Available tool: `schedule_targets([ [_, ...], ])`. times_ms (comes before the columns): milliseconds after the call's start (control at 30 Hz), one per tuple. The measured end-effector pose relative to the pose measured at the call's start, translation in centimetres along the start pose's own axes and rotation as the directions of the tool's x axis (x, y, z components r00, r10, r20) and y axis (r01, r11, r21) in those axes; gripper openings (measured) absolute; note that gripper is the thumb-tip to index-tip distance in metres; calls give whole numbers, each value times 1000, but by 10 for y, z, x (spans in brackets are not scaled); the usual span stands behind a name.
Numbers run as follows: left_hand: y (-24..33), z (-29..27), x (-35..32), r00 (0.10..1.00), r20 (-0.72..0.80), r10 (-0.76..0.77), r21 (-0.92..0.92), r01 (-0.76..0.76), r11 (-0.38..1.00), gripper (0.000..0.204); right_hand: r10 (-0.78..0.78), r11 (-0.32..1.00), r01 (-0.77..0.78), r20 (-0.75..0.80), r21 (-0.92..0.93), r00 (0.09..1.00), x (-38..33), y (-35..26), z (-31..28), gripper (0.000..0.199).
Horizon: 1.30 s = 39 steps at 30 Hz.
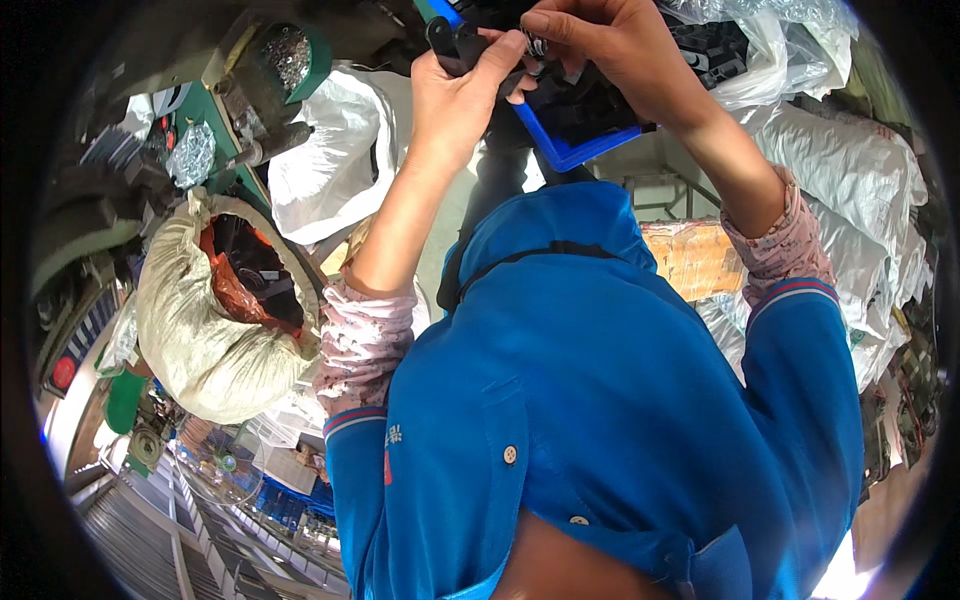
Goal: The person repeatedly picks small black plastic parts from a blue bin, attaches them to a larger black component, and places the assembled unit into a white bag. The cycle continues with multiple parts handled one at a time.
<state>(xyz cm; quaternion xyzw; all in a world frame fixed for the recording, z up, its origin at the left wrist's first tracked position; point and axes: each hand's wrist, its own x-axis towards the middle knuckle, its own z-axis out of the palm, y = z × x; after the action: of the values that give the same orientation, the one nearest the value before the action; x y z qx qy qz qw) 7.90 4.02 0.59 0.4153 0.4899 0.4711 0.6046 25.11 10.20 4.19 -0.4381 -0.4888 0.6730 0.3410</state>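
At the top of the head view my left hand [450,105] is closed around a black part [455,47] with two rounded, upright tabs. My right hand [625,50] comes in from the other side, thumb and fingers pinched at a small shiny metal piece [537,43]. That piece looks coil-like, but it is too small to name surely. It sits right beside my left fingertips, against the black part or very near it. Below both hands is a blue bin [580,155] with dark pieces inside, partly covered by my fingers.
A green container [310,65] of small metal pieces stands at the upper left. Lower left, a pale sack [200,330] holds black parts in an orange-red liner. A white bag [330,150] lies between them. Plastic-wrapped bags [840,170] and a cardboard box [690,255] are on the right.
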Motion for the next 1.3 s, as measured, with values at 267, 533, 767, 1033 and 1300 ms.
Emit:
schedule_targets([
  [267, -6, 6, 32, 888, -172, -427, -56, 424, 904, 29, -485, 842, 374, -243, -388, 840, 11, 2, -18, 11],
  [533, 1, 18, 72, 803, -144, -578, 126, 594, 794, 33, -536, 810, 406, -252, -423, 806, 10, 21, -34, 11],
  [767, 9, -10, 30, 940, 114, -323, -256, 342, 904, 24, -396, 890, 342, -139, -301, 908, -8, 41, -25, 22],
  [1033, 17, -26, -10, 998, -51, -29, 12, 30, 999, 29, -117, 992, 122, 145, -23, 982, -5, 15, 3, 24],
  [1300, 24, -42, -37, 976, -193, 97, 121, -74, 990, 24, -324, 685, 554, 483, -473, 813, 13, -10, 42, 13],
])
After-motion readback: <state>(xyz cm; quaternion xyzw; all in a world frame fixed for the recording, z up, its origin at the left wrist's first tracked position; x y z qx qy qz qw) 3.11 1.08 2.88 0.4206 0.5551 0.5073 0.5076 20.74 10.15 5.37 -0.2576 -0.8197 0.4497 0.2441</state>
